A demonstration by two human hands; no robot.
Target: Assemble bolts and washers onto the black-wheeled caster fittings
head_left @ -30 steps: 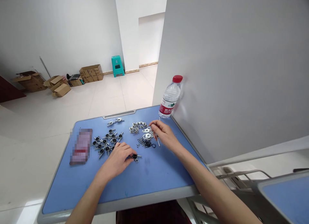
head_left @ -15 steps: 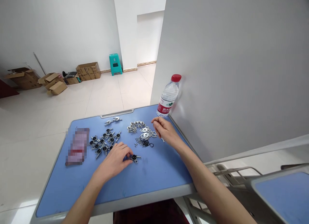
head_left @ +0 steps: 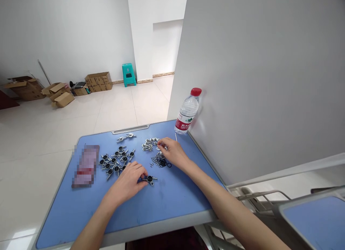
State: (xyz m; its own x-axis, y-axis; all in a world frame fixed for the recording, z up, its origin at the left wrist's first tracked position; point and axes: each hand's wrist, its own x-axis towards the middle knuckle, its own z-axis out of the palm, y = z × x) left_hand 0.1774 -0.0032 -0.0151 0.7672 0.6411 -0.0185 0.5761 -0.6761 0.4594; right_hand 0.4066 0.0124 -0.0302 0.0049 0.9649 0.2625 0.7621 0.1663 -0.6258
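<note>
My left hand [head_left: 131, 180] rests on the blue desk with thumb and fingertips closed on a small metal fitting [head_left: 150, 179], which has a round black centre and thin side arms. Farther forward, my right hand [head_left: 173, 150] is over the loose parts, its thumb and fingers pinched beside the teardrop-shaped metal clips [head_left: 147, 146]. Whatever is in that pinch is hidden or too small to name. Flat metal plates [head_left: 161, 154], partly covered by this hand, lie near tiny screws [head_left: 155, 161] and black rubber rings [head_left: 162, 163]. A thin metal rod [head_left: 176, 137] shows behind my right hand; whether the hand touches it is unclear.
Similar black-centred fittings [head_left: 116, 160] lie grouped left of centre, with two forked metal pieces [head_left: 125, 137] behind. A blurred purple item [head_left: 85, 166] lies at left. A red-capped water bottle [head_left: 188, 111] stands by the grey partition [head_left: 256, 84]. Cardboard boxes [head_left: 98, 82] and a green stool [head_left: 128, 74] stand beyond.
My right hand has moved left, from beside the plates to the clips, and now covers part of the plates. My left hand keeps the fitting in nearly the same place.
</note>
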